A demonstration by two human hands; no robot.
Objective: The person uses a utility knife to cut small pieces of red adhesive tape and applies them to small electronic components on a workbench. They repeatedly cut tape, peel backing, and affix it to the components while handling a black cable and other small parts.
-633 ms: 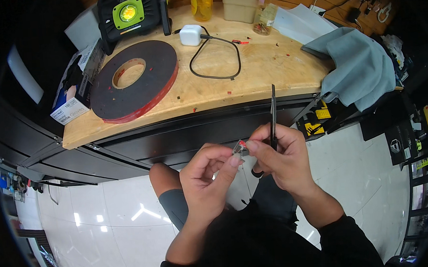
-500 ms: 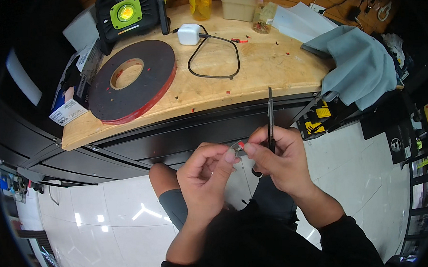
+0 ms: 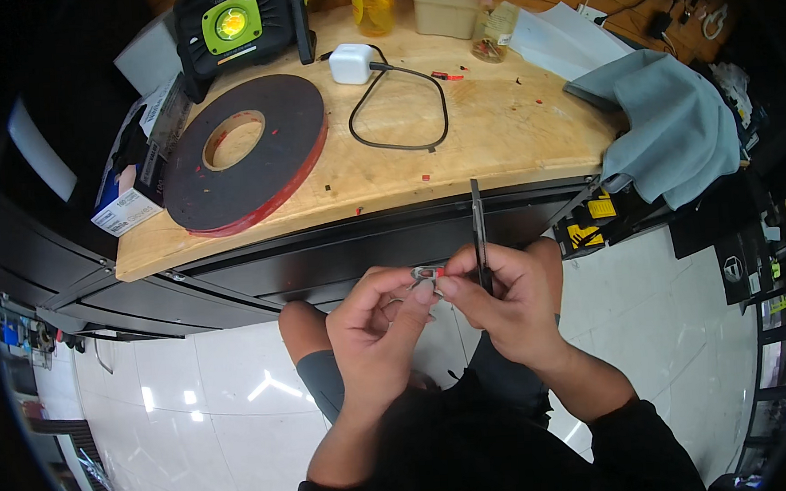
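Note:
Above my lap, my left hand (image 3: 372, 327) pinches a small grey, shiny part (image 3: 425, 272) between thumb and fingers. Its exact kind is too small to tell. At the right end of that part sits a red bit of tape (image 3: 441, 272), touched by the thumb and forefinger of my right hand (image 3: 513, 306). A pair of dark scissors (image 3: 478, 219) is also held in my right hand, blades pointing up toward the bench edge and close together. My fingers hide most of the scissors' handles. On the bench at left lies a big roll of dark double-sided tape (image 3: 294, 135) with a red edge.
The wooden bench (image 3: 494, 133) carries a white charger (image 3: 351, 63) with a looped black cable, a work light (image 3: 238, 27), a glove box (image 3: 132, 192), a beige bin (image 3: 447, 7) and a small jar (image 3: 494, 36). A grey-blue cloth (image 3: 671, 124) hangs over the right edge.
My right hand has moved slightly, and the scissors' tips have shifted left and down. The red tape bit now lies against the grey part, which has turned between my fingers.

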